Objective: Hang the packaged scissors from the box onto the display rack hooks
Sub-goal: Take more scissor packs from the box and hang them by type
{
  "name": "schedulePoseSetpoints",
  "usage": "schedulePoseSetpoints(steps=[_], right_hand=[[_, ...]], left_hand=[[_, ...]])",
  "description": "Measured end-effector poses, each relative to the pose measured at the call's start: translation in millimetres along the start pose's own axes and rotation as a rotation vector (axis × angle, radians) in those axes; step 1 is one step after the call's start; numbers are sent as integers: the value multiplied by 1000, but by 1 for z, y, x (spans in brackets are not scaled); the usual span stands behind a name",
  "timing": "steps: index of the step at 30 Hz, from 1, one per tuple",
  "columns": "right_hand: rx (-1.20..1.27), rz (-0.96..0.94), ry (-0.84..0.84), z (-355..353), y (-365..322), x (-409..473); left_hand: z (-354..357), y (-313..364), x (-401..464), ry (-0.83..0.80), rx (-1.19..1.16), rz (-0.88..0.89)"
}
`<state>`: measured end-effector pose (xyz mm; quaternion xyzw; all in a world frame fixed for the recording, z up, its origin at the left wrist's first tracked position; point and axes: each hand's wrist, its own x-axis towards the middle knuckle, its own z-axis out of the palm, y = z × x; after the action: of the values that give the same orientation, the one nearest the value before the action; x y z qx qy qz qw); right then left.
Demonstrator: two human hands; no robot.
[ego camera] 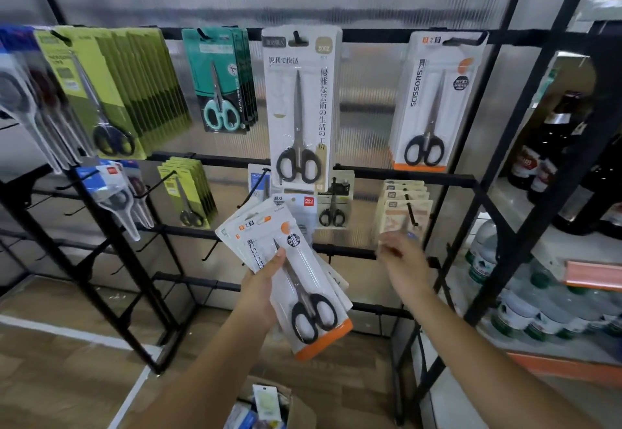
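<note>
My left hand (264, 289) grips a fanned stack of white-and-orange scissors packs (303, 280), thumb across the top pack, tilted in front of the rack's lower rows. My right hand (405, 260) hovers to the right of the stack, blurred, fingers loosely spread and holding nothing. One matching white-and-orange pack (434, 102) hangs on the top-right hook (466, 40). The cardboard box (266, 408) sits on the floor below my arms, with more packaged goods inside.
The black wire rack (370, 176) carries green, teal, white and beige scissors packs on other hooks, plus several bare hooks at lower left. A black shelf frame (505, 166) with bottles stands at the right. Wooden floor lies below.
</note>
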<state>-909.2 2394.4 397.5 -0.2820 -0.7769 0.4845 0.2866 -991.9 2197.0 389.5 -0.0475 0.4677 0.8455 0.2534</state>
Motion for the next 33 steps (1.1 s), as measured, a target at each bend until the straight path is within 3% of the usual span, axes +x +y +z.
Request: schedulePoseSetpoints(steps=[3, 5, 7, 15, 20, 28, 33], right_hand=[[124, 32, -251, 20, -10, -29], [61, 23, -438, 28, -17, -37], [-49, -9, -511, 35, -21, -41], [-12, 68, -355, 61, -35, -44], [164, 54, -376, 80, -56, -49], [323, -112, -389, 92, -93, -50], [486, -235, -296, 82, -112, -46]], left_hand=[[5, 0, -2, 8, -7, 0], [8, 0, -5, -7, -26, 11], [9, -1, -8, -1, -11, 12], [-14, 14, -18, 92, 36, 61], [-39, 40, -26, 169, 60, 137], [-63, 92, -53, 263, 73, 299], [-56, 115, -67, 181, 71, 388]])
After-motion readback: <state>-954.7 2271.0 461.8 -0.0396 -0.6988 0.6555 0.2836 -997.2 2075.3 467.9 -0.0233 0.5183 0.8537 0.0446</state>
